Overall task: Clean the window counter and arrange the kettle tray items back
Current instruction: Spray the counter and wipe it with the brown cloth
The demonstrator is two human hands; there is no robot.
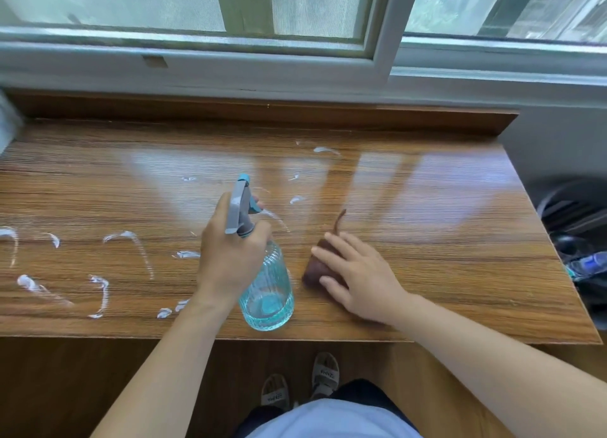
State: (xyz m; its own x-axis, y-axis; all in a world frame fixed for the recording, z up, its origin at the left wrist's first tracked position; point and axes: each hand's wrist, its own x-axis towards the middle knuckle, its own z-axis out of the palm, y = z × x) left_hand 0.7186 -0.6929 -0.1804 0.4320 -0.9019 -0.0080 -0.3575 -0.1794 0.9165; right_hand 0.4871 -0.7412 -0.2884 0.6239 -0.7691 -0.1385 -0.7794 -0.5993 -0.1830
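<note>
Left hand [230, 257]: curled round the neck of the spray bottle [266, 286], just under its grey and teal trigger head, with a fingertip showing at the front of the trigger; the nozzle points toward the window side of the table.
Spray bottle: clear ribbed glass with blue liquid in the lower part, upright or close to it near the middle of the table's front edge; whether its base rests on the wood cannot be told.
Right hand [358, 273]: fingers spread and nearly straight, pressing flat on the brown cloth [320, 267]; it grips nothing.
Brown cloth: bunched under the right hand, just beside the bottle on its right, with a thin tail trailing toward the back of the table.
Table [443, 224]: glossy wood grain, set against the window wall.
White streaks [131, 240]: smears and curved lines of foam or cleaner across the left half, with a few small dabs toward the back centre.
Window [295, 17]: pale frame with mesh screen along the back edge.
</note>
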